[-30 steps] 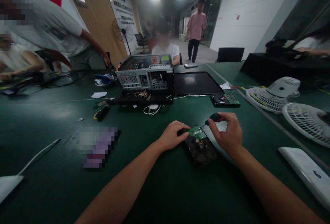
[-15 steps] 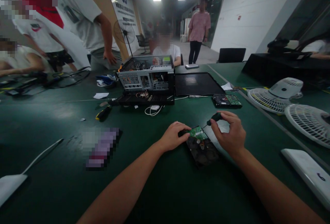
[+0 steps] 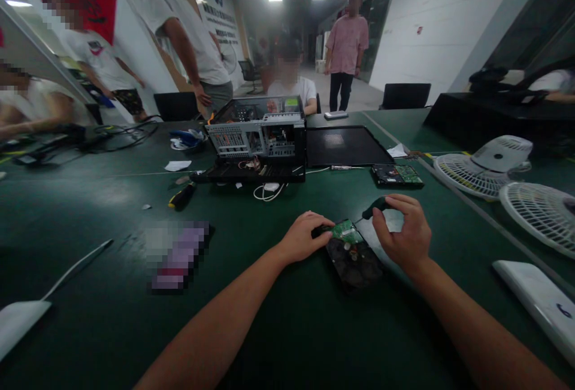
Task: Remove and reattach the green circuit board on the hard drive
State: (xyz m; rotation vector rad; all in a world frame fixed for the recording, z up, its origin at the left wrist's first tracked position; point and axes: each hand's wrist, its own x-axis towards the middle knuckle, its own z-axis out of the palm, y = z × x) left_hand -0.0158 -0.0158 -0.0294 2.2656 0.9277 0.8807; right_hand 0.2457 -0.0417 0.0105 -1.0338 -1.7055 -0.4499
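Note:
A hard drive [image 3: 357,267] lies on the green table, its green circuit board [image 3: 347,232] facing up at the far end. My left hand [image 3: 308,235] grips the drive's far left edge between thumb and fingers. In my right hand [image 3: 406,231] is a small screwdriver [image 3: 376,205] with a dark handle, pinched between thumb and fingers. Its thin shaft slants down to the left, with the tip at the right edge of the board. Whether the tip sits in a screw is too small to tell.
An opened computer case [image 3: 258,138] stands ahead, beside its black side panel [image 3: 345,145]. A second hard drive [image 3: 398,175] lies to the right of centre, near white fans [image 3: 485,165]. At left are a yellow-black screwdriver [image 3: 181,196] and a blurred purple object [image 3: 182,255]. Several people are around.
Both hands keep nearly the same pose on the drive and screwdriver. At the upper left, a standing person in a white shirt has shifted right; the view has moved slightly.

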